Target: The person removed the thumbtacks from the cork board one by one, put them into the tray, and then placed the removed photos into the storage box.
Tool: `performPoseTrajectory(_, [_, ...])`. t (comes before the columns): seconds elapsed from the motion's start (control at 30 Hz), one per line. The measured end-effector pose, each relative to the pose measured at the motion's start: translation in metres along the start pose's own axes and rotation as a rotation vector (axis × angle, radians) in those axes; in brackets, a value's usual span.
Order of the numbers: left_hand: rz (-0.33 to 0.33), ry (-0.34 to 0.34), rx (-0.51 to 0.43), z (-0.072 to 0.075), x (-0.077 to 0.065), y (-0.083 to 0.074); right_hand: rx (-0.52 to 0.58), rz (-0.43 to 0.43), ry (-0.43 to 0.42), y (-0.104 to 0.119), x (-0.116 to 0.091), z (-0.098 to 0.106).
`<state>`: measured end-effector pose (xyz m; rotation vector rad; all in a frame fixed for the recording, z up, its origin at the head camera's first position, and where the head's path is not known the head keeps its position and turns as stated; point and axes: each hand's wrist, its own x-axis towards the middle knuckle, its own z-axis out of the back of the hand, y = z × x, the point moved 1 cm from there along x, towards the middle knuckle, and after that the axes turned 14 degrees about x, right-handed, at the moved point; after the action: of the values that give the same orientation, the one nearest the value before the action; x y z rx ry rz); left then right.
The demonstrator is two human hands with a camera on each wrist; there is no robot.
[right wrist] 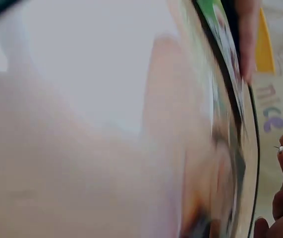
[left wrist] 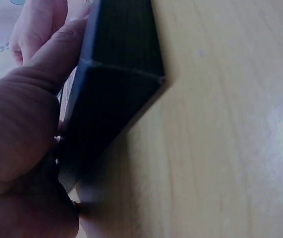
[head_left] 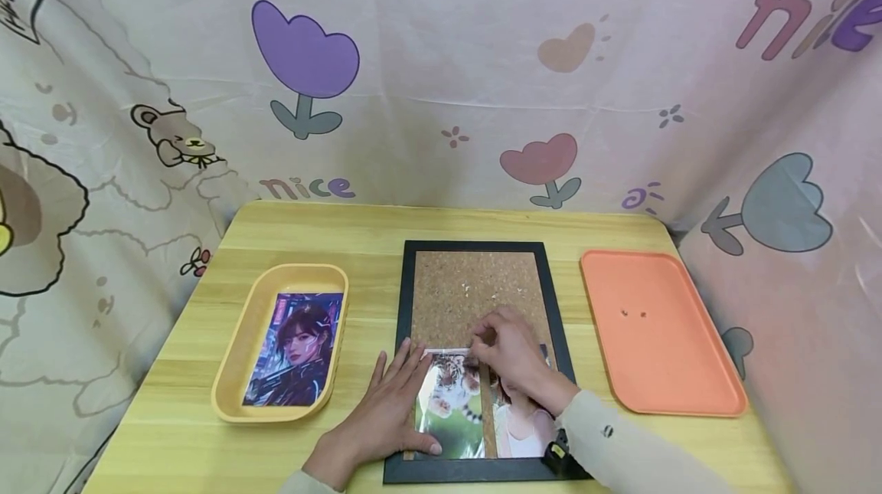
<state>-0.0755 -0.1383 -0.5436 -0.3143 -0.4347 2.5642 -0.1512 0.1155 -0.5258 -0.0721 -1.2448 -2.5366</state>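
Note:
A black-framed cork board (head_left: 475, 279) lies on the table. On its lower half are two glossy pictures side by side: a striped white animal on green (head_left: 451, 413) at left and a person in a pale top (head_left: 524, 433) at right. My left hand (head_left: 393, 410) rests spread over the board's left edge, thumb and fingertips touching the animal picture. Above that picture's upper right corner, my right hand (head_left: 513, 356) pinches a small white push pin (right wrist: 280, 148) between thumb and finger, its thin point showing in the right wrist view. The right hand partly covers the person picture.
To the left stands a yellow tray (head_left: 230, 371) holding a picture of a dark-haired armed figure (head_left: 296, 348). An orange tray (head_left: 668, 364) at right holds two tiny items (head_left: 634, 314). A patterned curtain (head_left: 427, 80) hangs behind the wooden table.

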Motion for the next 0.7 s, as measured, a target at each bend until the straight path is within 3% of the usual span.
performPoseTrajectory(0.43, [-0.007,-0.015,-0.006,-0.001,-0.001,0.000,-0.252,0.100,-0.177,-0.062,-0.008,0.092])
performPoseTrajectory(0.7, [-0.008,-0.008,-0.016,0.001,-0.003,-0.001,-0.353,0.005,-0.237,-0.097,-0.014,0.153])
